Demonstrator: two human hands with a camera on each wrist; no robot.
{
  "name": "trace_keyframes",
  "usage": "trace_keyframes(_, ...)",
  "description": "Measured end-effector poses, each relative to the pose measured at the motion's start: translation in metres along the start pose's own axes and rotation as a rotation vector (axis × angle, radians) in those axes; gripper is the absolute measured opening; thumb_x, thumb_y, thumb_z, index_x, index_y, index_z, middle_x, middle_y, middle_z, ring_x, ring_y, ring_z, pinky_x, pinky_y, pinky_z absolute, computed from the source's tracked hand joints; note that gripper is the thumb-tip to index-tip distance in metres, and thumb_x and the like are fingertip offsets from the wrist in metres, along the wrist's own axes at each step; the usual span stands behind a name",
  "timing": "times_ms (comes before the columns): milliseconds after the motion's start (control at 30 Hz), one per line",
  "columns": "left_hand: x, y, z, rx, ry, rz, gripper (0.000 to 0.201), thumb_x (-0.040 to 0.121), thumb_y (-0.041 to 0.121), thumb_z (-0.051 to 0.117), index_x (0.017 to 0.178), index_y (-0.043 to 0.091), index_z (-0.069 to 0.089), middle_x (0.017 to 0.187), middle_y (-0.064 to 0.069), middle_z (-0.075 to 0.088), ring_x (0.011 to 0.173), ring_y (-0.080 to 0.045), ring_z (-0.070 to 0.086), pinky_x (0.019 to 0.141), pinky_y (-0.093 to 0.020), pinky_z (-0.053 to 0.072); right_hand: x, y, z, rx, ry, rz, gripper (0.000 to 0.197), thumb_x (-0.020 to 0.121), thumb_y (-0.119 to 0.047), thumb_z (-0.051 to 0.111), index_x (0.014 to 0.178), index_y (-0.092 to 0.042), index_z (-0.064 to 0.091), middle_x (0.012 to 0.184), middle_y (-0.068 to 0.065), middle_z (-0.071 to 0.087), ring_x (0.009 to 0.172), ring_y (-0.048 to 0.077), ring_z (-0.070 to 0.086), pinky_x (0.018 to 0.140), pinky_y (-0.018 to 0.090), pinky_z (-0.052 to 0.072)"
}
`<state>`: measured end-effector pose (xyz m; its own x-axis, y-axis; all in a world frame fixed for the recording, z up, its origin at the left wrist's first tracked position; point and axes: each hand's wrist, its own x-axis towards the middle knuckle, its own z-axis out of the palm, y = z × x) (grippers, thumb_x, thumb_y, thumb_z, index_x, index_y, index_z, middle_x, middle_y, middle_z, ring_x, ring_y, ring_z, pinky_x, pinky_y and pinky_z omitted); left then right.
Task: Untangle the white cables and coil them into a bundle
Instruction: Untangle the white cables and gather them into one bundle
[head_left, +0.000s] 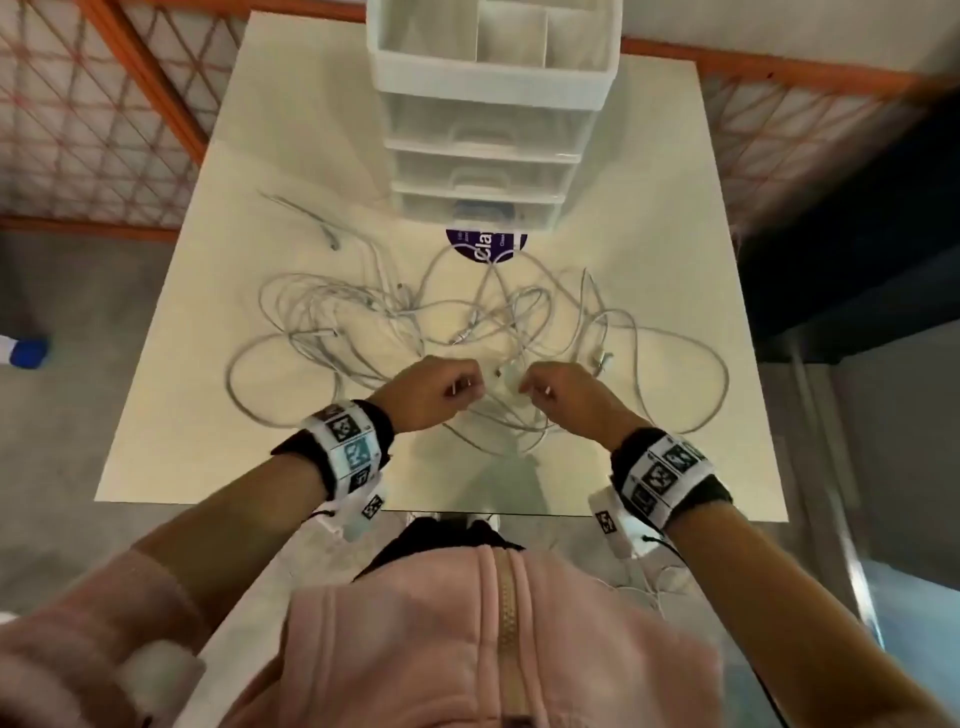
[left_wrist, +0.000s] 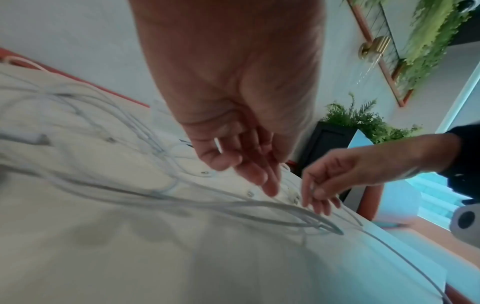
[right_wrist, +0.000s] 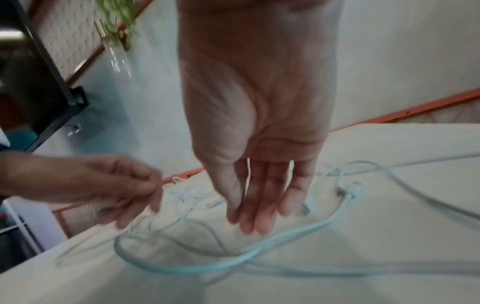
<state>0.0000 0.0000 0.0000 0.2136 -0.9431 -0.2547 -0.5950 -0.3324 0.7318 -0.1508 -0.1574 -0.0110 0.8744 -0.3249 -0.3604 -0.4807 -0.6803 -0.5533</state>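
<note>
- At the near middle of the table (head_left: 675, 208), the left hand (head_left: 436, 389) has its fingers curled in. The thumb and forefinger are closed on a thin strand of the white cables (head_left: 395, 312), and the right wrist view shows that strand leaving the fingertips.
- Just beside it, the right hand (head_left: 566, 397) hangs fingers-down over the same knot. In the right wrist view its fingers (right_wrist: 259, 201) are nearly straight and close together. In the left wrist view the thumb tip lies against the forefinger. Blur hides whether a strand is caught between them, so I cannot tell if it has hold of anything.
- The two hands are a little apart, knuckles facing each other.
- Below the right fingertips a thicker cable (right_wrist: 233, 265) makes a wide loop flat on the tabletop, and a plug (right_wrist: 348, 191) lies beyond the little finger.
- The tangle lies loose and flat, its long axis running across the table from left to right, with big loops bulging out to both sides.
- One stray end trails away from the heap toward the far left corner.
- Beyond the heap a round purple sticker (head_left: 485, 247) sits on the tabletop, partly under a clear drawer unit (head_left: 488, 104) at the far edge.
- Patterned bands (head_left: 353, 447) wrap both wrists.
</note>
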Motion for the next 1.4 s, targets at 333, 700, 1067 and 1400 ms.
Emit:
trace_keyframes(333,0.061,0.008,0.027,0.047,0.14,-0.197,0.026,0.082,0.02,0.066,0.097,0.0,0.059,0.105,-0.018,0.058,0.095,-0.033,0.056,0.084,-0.04,0.046,0.047,-0.009,-0.002,-0.229,0.106,0.019,0.023,0.09,-0.008,0.05,0.111,-0.01,0.06,0.116,0.009,0.052,0.102,0.025,0.053,0.081,0.038,0.045)
trace_keyframes(700,0.064,0.015,-0.01,-0.194,0.471,0.098,0.013,0.091,0.012,0.058,0.094,-0.001,0.059,0.09,-0.014,0.06,0.077,-0.019,0.055,0.069,-0.02,0.042,0.062,-0.002,-0.042,-0.091,0.25,-0.251,0.022,0.084,-0.018,0.068,0.099,-0.003,0.062,0.105,0.018,0.05,0.096,0.027,0.044,0.083,0.023,0.029)
trace_keyframes(1067,0.051,0.081,-0.121,-0.726,0.863,0.344,0.015,0.103,0.011,0.022,0.093,0.016,0.031,0.068,-0.003,0.046,0.057,-0.005,0.052,0.065,-0.029,0.057,0.08,-0.001,-0.074,-0.191,0.294,-0.082,0.014,0.085,-0.023,0.066,0.093,-0.012,0.068,0.097,0.005,0.047,0.098,0.027,0.047,0.09,0.039,0.035)
trace_keyframes(1400,0.047,0.055,-0.108,-0.108,0.516,0.094,0.041,0.084,0.037,0.068,0.12,0.023,0.055,0.044,0.012,0.047,0.044,0.003,0.043,0.052,-0.019,0.03,0.061,-0.089,-0.154,0.252,0.167,-0.221,0.032,0.096,-0.027,0.052,0.076,-0.004,0.064,0.046,0.005,0.053,0.041,0.011,0.053,0.053,0.017,0.043)
